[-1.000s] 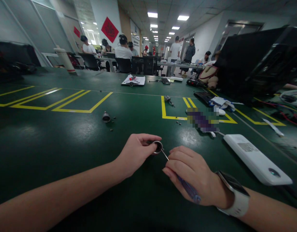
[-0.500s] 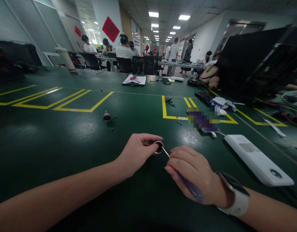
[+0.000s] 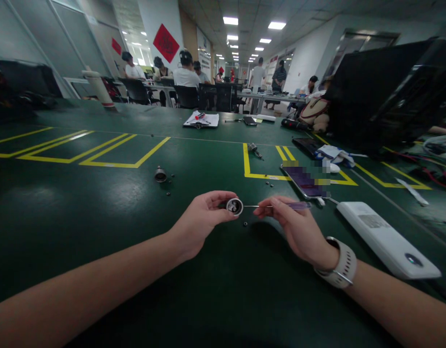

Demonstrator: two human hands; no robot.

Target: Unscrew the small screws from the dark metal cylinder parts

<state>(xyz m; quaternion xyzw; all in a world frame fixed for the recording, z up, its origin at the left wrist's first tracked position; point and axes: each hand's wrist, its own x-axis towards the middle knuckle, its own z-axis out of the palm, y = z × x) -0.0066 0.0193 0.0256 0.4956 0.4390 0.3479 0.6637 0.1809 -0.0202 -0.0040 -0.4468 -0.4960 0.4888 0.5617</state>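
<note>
My left hand (image 3: 204,217) pinches a round metal housing (image 3: 235,207) between thumb and fingers, its open side facing me; small parts show inside. My right hand (image 3: 290,220) is closed on a screwdriver (image 3: 297,206) with a clear purplish handle. Its thin shaft points left, and the tip is close to the housing's rim; whether they touch I cannot tell. A small dark ring-like part (image 3: 245,224) lies on the table just below the shaft. Farther left stands a metal cup-shaped part (image 3: 160,174) with several tiny pieces beside it.
On the green table (image 3: 128,290), a geared metal piece (image 3: 255,151) lies inside yellow tape. A phone (image 3: 304,183) is cabled near a white power bank (image 3: 387,239). A clipboard (image 3: 201,120) lies farther back. A black computer case (image 3: 389,92) stands at right. People sit and stand beyond.
The screwdriver tip has come out of the housing, and its shaft has swung level. My left hand has raised and turned the housing. A small ring-like part now shows on the table.
</note>
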